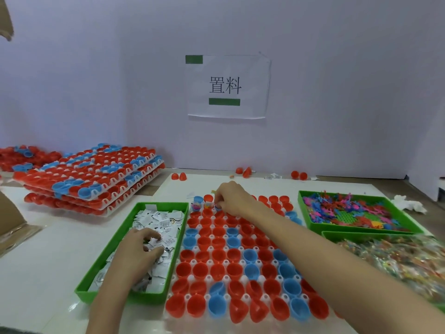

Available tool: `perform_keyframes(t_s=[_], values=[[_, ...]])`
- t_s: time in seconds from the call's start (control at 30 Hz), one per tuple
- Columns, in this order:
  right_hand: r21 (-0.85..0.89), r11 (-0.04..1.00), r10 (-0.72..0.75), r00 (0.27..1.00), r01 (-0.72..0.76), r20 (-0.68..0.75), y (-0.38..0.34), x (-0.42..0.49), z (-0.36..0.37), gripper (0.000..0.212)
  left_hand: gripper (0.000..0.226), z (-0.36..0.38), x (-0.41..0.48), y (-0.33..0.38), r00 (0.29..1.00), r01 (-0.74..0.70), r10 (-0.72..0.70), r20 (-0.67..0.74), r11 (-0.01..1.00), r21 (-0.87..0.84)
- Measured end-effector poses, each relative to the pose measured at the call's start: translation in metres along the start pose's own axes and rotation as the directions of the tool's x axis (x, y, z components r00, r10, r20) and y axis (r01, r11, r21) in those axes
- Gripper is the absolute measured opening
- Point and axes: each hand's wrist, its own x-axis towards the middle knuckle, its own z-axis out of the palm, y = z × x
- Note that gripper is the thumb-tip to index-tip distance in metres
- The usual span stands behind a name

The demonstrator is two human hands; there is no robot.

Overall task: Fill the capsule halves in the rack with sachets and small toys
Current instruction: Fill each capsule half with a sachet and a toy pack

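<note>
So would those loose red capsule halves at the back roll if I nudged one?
Probably, yes: the loose red capsule halves are rounded domes lying free on the smooth table, with no rack holding them. They look like thin hollow plastic, so likely very light and easy to flick away.

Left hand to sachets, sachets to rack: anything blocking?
Nothing visible. The left hand rests on the sachets; their green tray sits beside the rack, only its low wall between.
</note>
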Motion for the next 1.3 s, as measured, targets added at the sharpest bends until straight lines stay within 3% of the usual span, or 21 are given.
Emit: perform_keyframes(t_s=[0.13, 0.3, 0.47, 0.57, 0.63, 0.7, 0.83, 1.07, 1.3], values=[[0.027, 0.999, -0.039, 0.999, 0.039, -0.009, 0.011, -0.003, -0.007, 0.029, 0.022, -0.001, -0.001, 0.001, 1.000, -0.007, 0.007, -0.001, 1.000, 0.008], [0.196, 0.981, 0.043, 0.974, 0.001, -0.222, 0.051, -0.016, -0.029, 0.035, 0.025, -0.003, -0.003, 0.003, 1.000, 0.000, 0.000, -0.026, 1.000, 0.002], [0.127, 0.942, 0.334, 0.892, -0.310, -0.304, 0.136, -0.058, -0.067, 0.025, 0.028, -0.004, -0.005, 0.002, 1.000, -0.002, 0.002, -0.030, 1.000, -0.017], [-0.060, 0.834, 0.529, 0.825, -0.549, -0.198, 0.191, -0.100, -0.083, 0.016, 0.024, -0.004, -0.006, 0.002, 0.999, -0.018, 0.016, -0.051, 0.999, -0.039], [-0.115, 0.793, 0.593, 0.801, -0.599, -0.080, 0.212, -0.125, -0.083, 0.022, 0.016, -0.004, -0.007, 0.003, 0.996, -0.010, 0.005, -0.090, 0.998, -0.054], [-0.078, 0.802, 0.587, 0.806, -0.592, -0.083, 0.220, -0.142, -0.080, 0.010, 0.008, -0.003, -0.007, 0.004, 0.993, 0.001, -0.008, -0.118, 0.998, -0.060], [-0.026, 0.817, 0.567, 0.811, -0.576, -0.142, 0.220, -0.149, -0.076, 0.026, 0.001, -0.004, -0.009, 0.005, 0.985, 0.001, -0.014, -0.171, 0.997, -0.074], [0.220, 0.849, 0.525, 0.814, -0.481, -0.246, 0.213, -0.145, -0.086, 0.014, 0.018, -0.005, -0.010, 0.002, 0.939, 0.031, -0.086, -0.334, 0.986, -0.167], [0.413, 0.789, 0.576, 0.781, -0.455, -0.241, 0.200, -0.149, -0.091, 0.013, 0.020, -0.006, -0.012, 0.004, 0.932, 0.059, -0.137, -0.334, 0.970, -0.236]])
